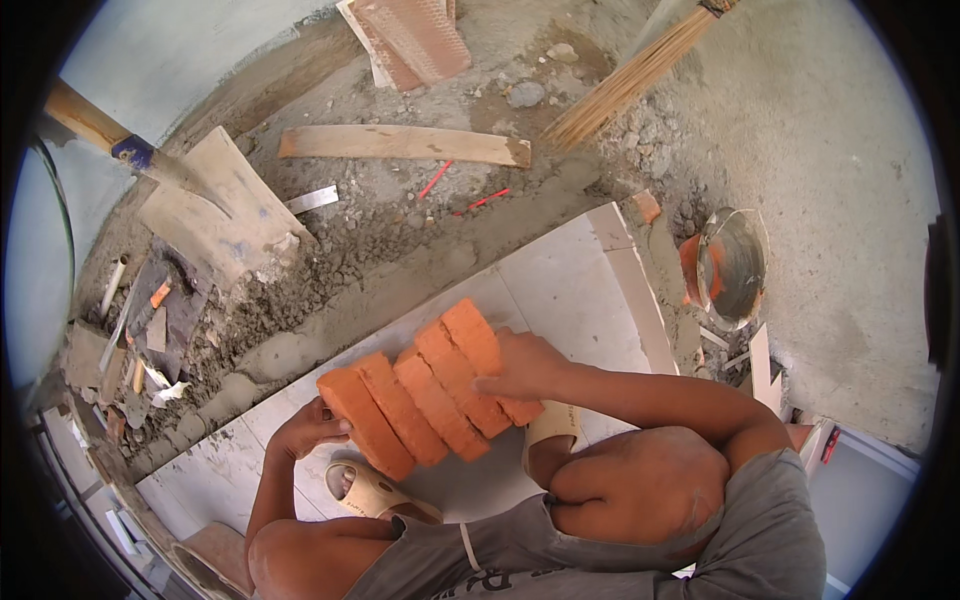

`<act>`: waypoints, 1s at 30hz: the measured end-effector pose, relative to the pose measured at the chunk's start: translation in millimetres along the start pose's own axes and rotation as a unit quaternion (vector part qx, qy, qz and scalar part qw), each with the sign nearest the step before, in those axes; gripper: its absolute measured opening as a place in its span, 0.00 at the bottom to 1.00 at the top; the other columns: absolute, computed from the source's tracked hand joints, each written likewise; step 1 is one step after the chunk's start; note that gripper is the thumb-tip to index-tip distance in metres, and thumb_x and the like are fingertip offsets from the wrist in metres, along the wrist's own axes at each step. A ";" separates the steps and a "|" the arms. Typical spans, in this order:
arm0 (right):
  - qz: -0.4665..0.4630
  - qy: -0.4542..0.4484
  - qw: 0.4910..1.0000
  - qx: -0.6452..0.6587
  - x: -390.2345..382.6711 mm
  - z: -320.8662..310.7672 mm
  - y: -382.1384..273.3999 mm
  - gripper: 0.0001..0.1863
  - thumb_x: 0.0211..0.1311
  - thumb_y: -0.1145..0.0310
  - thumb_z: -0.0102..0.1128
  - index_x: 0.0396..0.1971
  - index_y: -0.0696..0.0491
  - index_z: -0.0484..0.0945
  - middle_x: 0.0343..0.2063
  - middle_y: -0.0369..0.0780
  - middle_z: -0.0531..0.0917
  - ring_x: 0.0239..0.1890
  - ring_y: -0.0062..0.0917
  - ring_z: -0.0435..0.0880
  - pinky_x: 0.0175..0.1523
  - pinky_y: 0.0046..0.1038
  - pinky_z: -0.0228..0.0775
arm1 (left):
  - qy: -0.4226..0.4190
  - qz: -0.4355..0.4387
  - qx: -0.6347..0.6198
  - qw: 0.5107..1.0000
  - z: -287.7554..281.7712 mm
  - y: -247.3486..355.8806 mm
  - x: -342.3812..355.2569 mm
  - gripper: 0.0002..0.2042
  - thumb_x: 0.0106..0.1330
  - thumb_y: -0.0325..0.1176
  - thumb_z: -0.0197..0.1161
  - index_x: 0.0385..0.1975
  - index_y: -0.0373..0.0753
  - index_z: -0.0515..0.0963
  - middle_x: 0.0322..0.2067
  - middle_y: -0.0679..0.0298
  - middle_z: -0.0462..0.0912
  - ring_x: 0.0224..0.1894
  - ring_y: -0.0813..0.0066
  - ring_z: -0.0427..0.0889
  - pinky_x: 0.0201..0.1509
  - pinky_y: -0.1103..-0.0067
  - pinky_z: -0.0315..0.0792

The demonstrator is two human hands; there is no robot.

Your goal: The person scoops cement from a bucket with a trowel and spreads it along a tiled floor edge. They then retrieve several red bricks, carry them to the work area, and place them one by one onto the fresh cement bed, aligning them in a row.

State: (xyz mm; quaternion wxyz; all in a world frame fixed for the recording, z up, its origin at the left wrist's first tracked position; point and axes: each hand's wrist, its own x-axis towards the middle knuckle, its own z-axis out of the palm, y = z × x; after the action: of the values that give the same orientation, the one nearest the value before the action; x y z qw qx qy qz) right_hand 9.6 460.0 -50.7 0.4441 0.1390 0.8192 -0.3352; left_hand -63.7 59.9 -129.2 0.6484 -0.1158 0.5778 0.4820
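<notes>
A row of several orange-red bricks [428,398] is squeezed side by side between my two hands, above the pale tiled floor [560,275] and in front of my sandals [378,490]. My left hand [306,430] presses the outer face of the leftmost brick. At the other end, my right hand [525,366] grips the rightmost brick, its fingers partly hidden behind the row. The row slants, its right end farther from me. I cannot tell whether the bricks' undersides touch the floor.
A strip of wet mortar [350,325] borders the tiles. Beyond it lie a shovel [215,205], a wooden board [400,144] and a straw broom [630,80]. A mortar-stained bucket [735,268] lies tilted at the right; tool-like scraps and debris [150,330] crowd the left.
</notes>
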 end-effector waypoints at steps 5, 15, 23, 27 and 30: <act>-0.010 0.031 0.999 -0.010 3.6 -0.5 9.4 0.39 0.47 0.50 0.69 0.47 0.69 0.68 0.37 0.55 0.81 0.42 0.44 0.83 0.48 0.37 0.76 | 0.070 -0.003 0.042 0.997 3.3 -5.0 -7.5 0.43 0.50 0.55 0.73 0.61 0.33 0.65 0.50 0.58 0.75 0.50 0.67 0.77 0.55 0.70 0.73; -0.034 0.005 0.996 -0.081 -12.6 -97.6 -7.2 0.33 0.45 0.55 0.68 0.45 0.65 0.70 0.37 0.53 0.82 0.42 0.45 0.83 0.46 0.38 0.76 | 0.126 -0.028 0.085 0.988 17.3 4.0 -8.4 0.42 0.53 0.56 0.70 0.62 0.33 0.67 0.49 0.57 0.77 0.48 0.69 0.76 0.49 0.75 0.73; -0.225 0.108 0.922 -0.296 20.1 -242.4 23.7 0.30 0.34 0.75 0.65 0.47 0.52 0.79 0.35 0.46 0.84 0.39 0.41 0.83 0.43 0.38 0.73 | 0.088 -0.032 0.077 0.993 11.0 12.9 -7.4 0.40 0.55 0.53 0.68 0.63 0.34 0.65 0.54 0.58 0.76 0.55 0.67 0.75 0.56 0.72 0.72; -0.159 0.085 0.933 -0.311 68.8 -261.8 57.7 0.30 0.30 0.78 0.67 0.45 0.53 0.80 0.33 0.45 0.85 0.38 0.40 0.83 0.41 0.37 0.73 | 0.090 -0.027 0.057 0.994 12.4 10.6 -7.3 0.37 0.57 0.51 0.67 0.63 0.34 0.66 0.56 0.58 0.76 0.56 0.66 0.76 0.58 0.70 0.71; -0.178 0.063 0.947 -0.260 106.5 -264.3 101.2 0.29 0.28 0.78 0.68 0.42 0.53 0.81 0.31 0.44 0.85 0.36 0.39 0.83 0.40 0.37 0.73 | 0.090 -0.031 0.053 0.994 8.9 7.2 -7.3 0.36 0.58 0.49 0.66 0.63 0.34 0.65 0.56 0.58 0.76 0.56 0.65 0.76 0.59 0.69 0.71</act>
State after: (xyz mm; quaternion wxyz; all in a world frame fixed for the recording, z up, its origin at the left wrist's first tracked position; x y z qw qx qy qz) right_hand -165.2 704.8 -80.5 0.3457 -0.1090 0.9156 -0.1744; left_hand -62.6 66.3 -117.3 0.6139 -0.1422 0.6547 0.4176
